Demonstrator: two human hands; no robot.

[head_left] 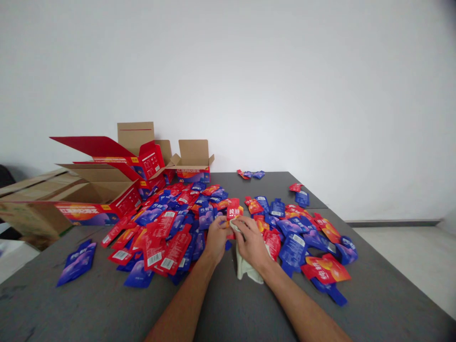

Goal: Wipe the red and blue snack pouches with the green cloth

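Note:
Between my two hands is a red pouch with white lettering and an orange print, held a little above the table. My left hand pinches it at its left lower edge. My right hand is closed on a pale green cloth and presses part of it against the pouch; the rest of the cloth hangs down below the palm. On the left lies a big heap of red and blue pouches. A looser group of similar pouches spreads out to the right of my right hand.
Open red printed cartons stand at the back left, with a smaller open carton beside them. A brown cardboard box is at far left. One blue pouch lies apart on the dark table. Several pouches rest near the wall.

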